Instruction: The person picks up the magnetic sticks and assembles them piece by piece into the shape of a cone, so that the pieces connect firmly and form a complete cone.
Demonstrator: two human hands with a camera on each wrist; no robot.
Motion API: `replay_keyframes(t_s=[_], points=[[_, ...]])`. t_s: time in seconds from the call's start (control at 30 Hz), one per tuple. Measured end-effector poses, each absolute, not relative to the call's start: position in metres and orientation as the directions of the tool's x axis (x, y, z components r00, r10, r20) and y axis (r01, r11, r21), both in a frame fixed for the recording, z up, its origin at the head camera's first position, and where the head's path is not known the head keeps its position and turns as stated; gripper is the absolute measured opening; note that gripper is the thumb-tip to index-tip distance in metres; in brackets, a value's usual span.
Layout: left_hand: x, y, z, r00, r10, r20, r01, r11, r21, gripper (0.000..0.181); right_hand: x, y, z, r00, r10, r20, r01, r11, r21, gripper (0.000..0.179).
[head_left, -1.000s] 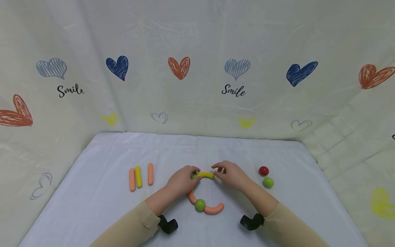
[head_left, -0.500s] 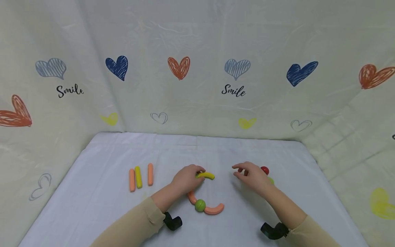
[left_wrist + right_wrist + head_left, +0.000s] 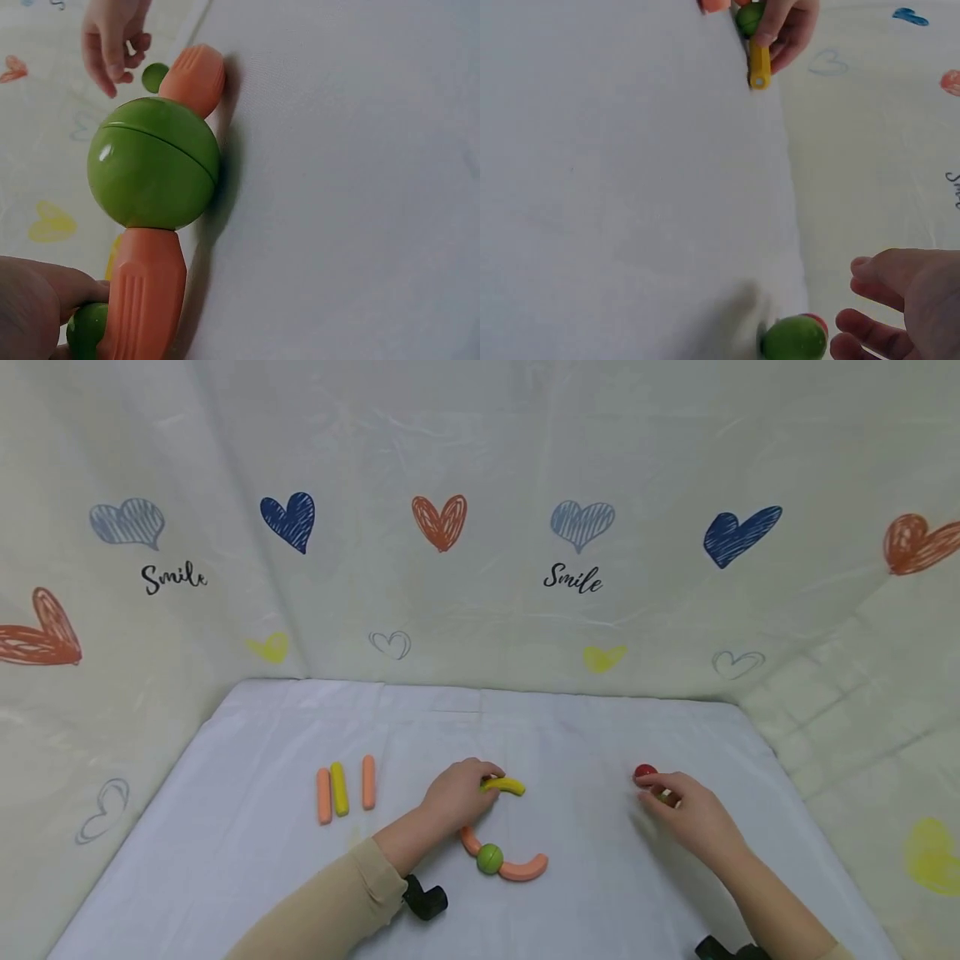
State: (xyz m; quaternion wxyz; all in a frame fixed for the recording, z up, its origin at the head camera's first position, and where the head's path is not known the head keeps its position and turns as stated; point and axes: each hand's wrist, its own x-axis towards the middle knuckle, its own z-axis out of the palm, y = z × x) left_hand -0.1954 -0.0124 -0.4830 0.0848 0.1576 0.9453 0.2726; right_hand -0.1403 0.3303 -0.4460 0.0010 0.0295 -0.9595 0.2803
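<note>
Toy pieces form a partial ring on the white table: orange curved pieces, a green ball between them, another green ball and a yellow curved piece. My left hand pinches the yellow piece at its left end, beside that second green ball, which the hand hides in the head view. On the right, my right hand hovers with fingers apart over a loose green ball. A red ball lies just past its fingertips. Nothing is between the right hand's fingers in the right wrist view.
To the left lie three straight sticks: an orange stick, a yellow stick and another orange stick. A pale curtain with printed hearts hangs behind the table and along its sides.
My right hand has moved right, from beside the yellow piece's free end to the loose balls. The left hand has shifted slightly right along the ring, staying at the yellow piece.
</note>
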Motion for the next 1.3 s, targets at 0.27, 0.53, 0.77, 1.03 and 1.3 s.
replay_keyframes(t_s=[0.27,0.53,0.77,1.03,1.3], points=[[-0.194,-0.012,-0.482,-0.94,0.336,-0.064,0.251,0.804,0.54,0.026,-0.134,0.35,-0.452,-1.0,0.007,-0.017,0.015,0.859,-0.512,0.045],[-0.193,-0.011,-0.482,-0.944,0.325,-0.062,0.244,0.811,0.531,0.026,-0.14,0.355,-0.456,-0.994,-0.002,-0.106,0.049,0.88,-0.472,0.062],[-0.194,-0.01,-0.484,-0.943,0.326,-0.066,0.244,0.812,0.53,0.026,-0.145,0.353,-0.457,-0.98,0.036,-0.196,0.123,0.882,-0.455,0.067],[-0.194,-0.01,-0.486,-0.943,0.324,-0.077,0.237,0.815,0.529,0.026,-0.147,0.354,-0.461,-0.969,0.07,-0.237,0.171,0.881,-0.44,0.069],[-0.194,-0.01,-0.487,-0.947,0.314,-0.072,0.23,0.816,0.53,0.026,-0.146,0.35,-0.465,-0.984,0.0,-0.177,0.086,0.872,-0.482,0.058]])
